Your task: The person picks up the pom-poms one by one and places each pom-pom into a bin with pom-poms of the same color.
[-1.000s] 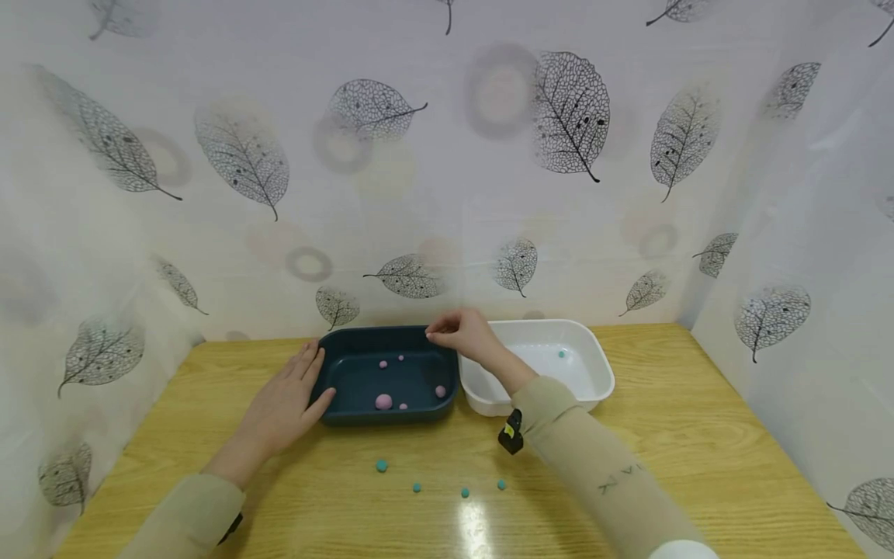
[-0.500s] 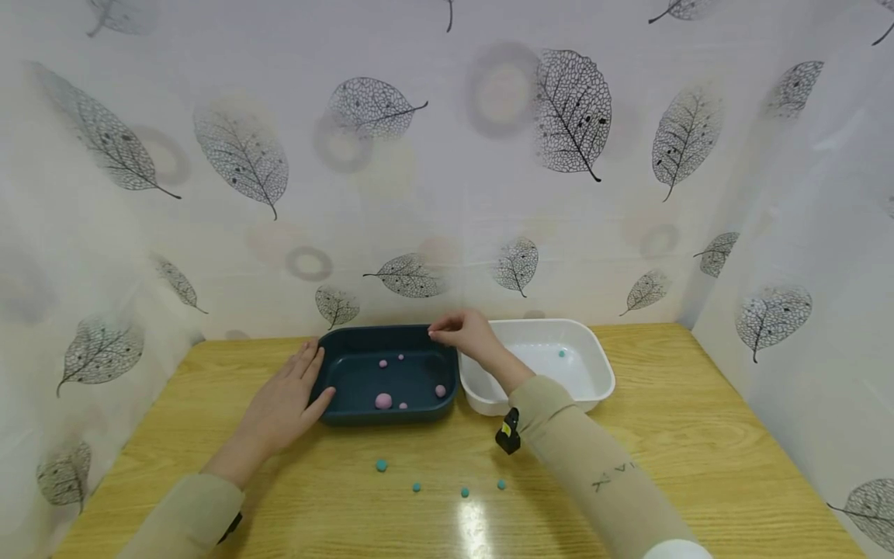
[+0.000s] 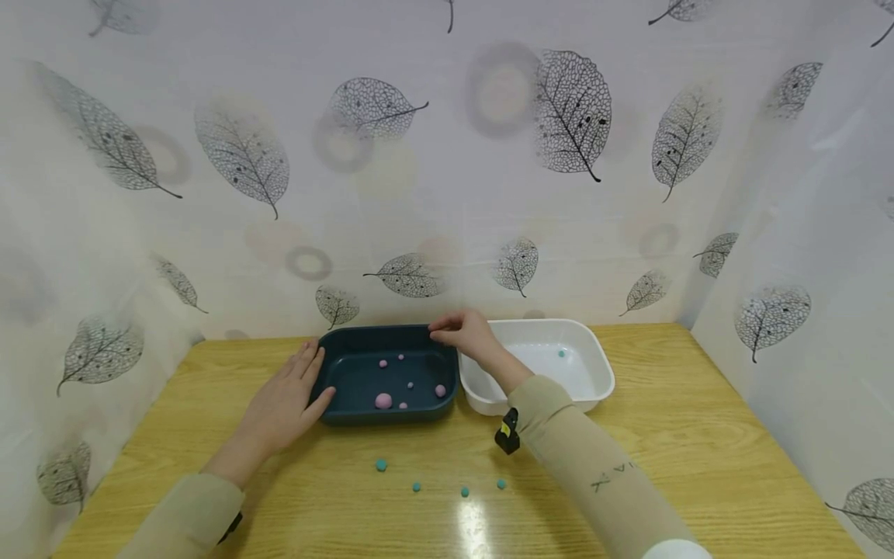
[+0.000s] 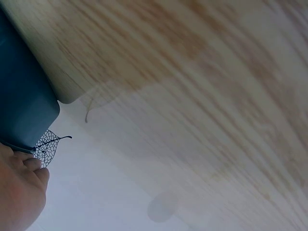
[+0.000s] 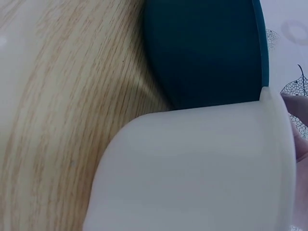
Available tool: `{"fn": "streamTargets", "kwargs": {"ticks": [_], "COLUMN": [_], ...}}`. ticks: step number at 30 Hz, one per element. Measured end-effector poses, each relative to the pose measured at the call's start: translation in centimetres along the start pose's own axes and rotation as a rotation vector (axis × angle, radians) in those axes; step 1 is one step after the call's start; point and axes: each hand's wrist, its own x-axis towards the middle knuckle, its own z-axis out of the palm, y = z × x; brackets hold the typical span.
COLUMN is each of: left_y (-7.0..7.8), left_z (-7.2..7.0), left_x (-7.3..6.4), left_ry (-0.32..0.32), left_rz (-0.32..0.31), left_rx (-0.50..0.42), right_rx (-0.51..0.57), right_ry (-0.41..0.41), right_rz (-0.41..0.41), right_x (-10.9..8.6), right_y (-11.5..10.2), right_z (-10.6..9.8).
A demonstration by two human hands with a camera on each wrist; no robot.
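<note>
A dark blue tray point(image 3: 387, 417) stands on the table with several pink balls inside, among them a large one point(image 3: 383, 401) and a small one point(image 3: 410, 385) near the middle. My left hand point(image 3: 286, 396) rests with extended fingers along the tray's left side, thumb at its front left corner. Over the tray's back right corner hovers my right hand point(image 3: 471, 338), thumb and fingertips close together, with no ball visible between them. Beneath that forearm is a white tray point(image 3: 601, 380) holding a small teal ball point(image 3: 562, 354).
Several teal balls lie on the wooden table point(image 3: 698, 435) in front of the trays, the leftmost teal ball point(image 3: 380, 465) being the largest. The trays stand side by side. A leaf-printed curtain point(image 3: 447, 194) closes off the back and both sides.
A small pink ball has left my right fingertips and now lies inside the dark blue tray. My right hand has barely shifted; my left hand stays in place.
</note>
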Motion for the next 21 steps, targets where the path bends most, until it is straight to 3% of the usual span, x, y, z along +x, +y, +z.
{"fn": "streamTargets", "kwargs": {"ticks": [10, 21], "left_y": [-0.2, -0.3], "left_z": [0.3, 0.3], "left_x": [0.1, 0.0], "left_ry": [0.016, 0.026], "left_rz": [0.010, 0.012], "left_rx": [0.007, 0.004], "right_rx": [0.023, -0.022], "right_ry": [0.003, 0.007], "right_rz": [0.006, 0.015], "right_x": [-0.6, -1.3], "right_y": [-0.2, 0.2], "right_z": [-0.4, -3.0]}}
